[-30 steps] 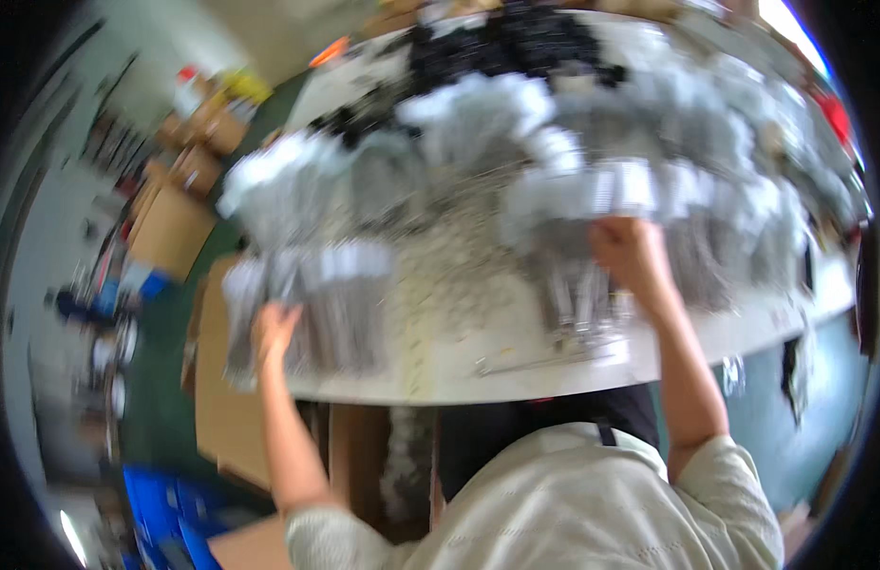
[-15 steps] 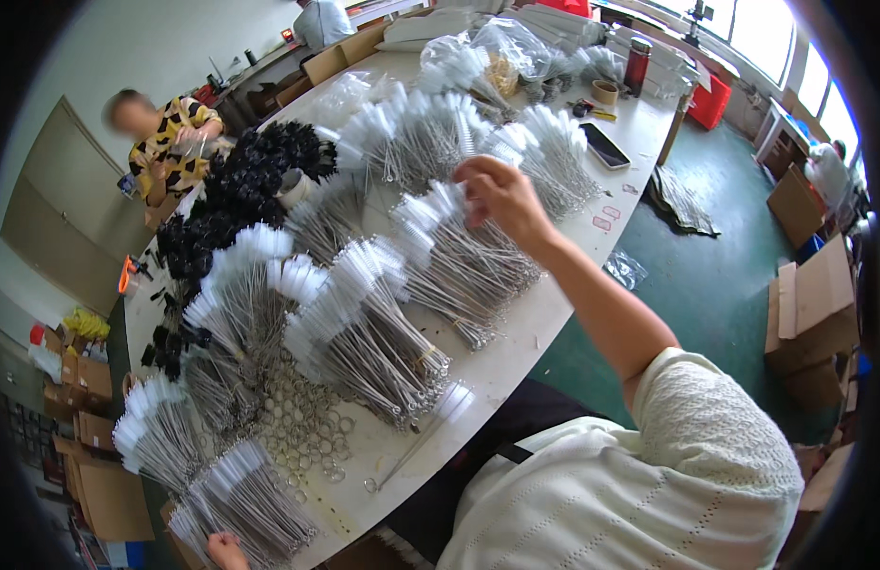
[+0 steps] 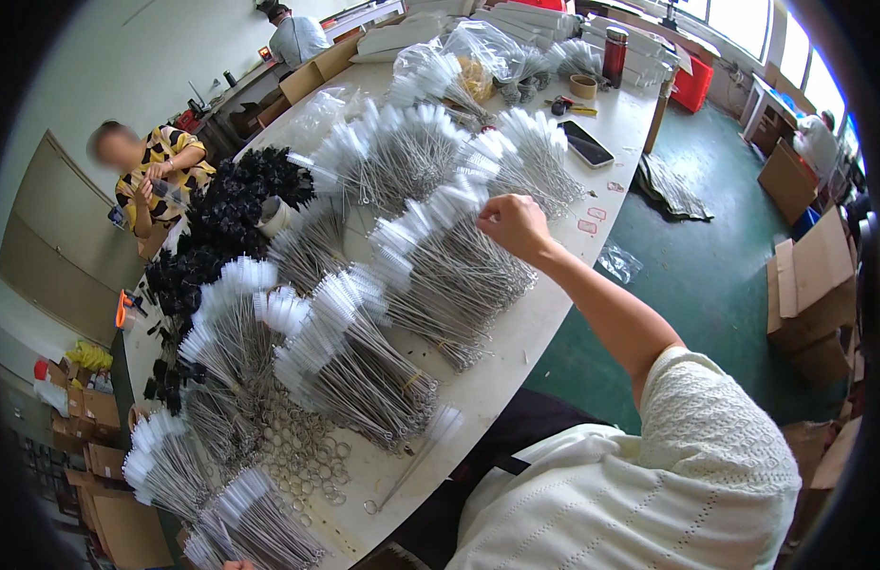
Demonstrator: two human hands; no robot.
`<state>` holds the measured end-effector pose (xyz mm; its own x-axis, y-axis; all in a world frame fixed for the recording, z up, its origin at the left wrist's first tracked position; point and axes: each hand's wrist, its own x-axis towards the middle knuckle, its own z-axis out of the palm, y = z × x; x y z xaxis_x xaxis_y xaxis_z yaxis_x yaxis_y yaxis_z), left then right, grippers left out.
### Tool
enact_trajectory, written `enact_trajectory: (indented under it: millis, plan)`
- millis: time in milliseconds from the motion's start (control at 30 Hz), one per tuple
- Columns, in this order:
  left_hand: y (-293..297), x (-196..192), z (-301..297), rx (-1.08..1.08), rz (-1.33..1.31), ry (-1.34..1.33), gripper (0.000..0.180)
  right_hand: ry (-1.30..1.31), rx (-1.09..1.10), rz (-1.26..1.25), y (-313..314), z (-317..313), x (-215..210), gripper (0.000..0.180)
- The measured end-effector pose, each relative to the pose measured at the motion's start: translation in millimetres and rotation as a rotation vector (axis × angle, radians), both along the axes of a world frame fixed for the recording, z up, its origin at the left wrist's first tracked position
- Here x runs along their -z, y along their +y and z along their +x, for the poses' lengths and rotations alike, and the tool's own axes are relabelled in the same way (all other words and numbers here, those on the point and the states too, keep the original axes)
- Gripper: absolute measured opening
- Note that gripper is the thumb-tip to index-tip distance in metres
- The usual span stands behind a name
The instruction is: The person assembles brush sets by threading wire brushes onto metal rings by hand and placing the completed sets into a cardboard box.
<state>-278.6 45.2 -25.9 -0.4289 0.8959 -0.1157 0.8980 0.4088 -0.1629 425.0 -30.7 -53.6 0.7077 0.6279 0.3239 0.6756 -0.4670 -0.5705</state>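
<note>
Bundles of thin wire-handled brushes (image 3: pixel 449 275) with white bristle heads and small looped ends cover the work table. My right hand (image 3: pixel 516 226) hovers over one such pile with its fingers curled together; whatever they pinch, if anything, is hidden. Only a sliver of my left hand (image 3: pixel 238 565) shows at the lower edge, beside a near bundle of brushes (image 3: pixel 269 518), and its fingers are out of sight. A single brush (image 3: pixel 416 461) lies apart near the table's front edge. Next to it is a heap of metal rings (image 3: pixel 312 456).
Black bristly pieces (image 3: pixel 217 218) are heaped on the left, around a tape roll (image 3: pixel 276 217). Farther back are a phone (image 3: pixel 588 144), a red flask (image 3: pixel 615 57) and clear plastic bags (image 3: pixel 482 47). A co-worker (image 3: pixel 160 171) stands beyond the table's left side.
My right hand has shifted slightly right and down, and its fingers have drawn together. My left hand has slipped mostly below the lower edge. The whole view has shifted a little.
</note>
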Motion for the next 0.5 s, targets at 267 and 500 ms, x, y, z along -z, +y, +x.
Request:
enact_trajectory:
  millis: [267, 500]
  plan:
    - [18, 25, -48, 0.053, -0.017, -0.106, 0.024, 0.221, -0.148, 0.083, 32, 16, -26, 0.014]
    - [-14, -6, -16, 0.074, 0.121, -0.164, 0.021, 0.155, -0.094, 0.483, 31, 76, -75, 0.017]
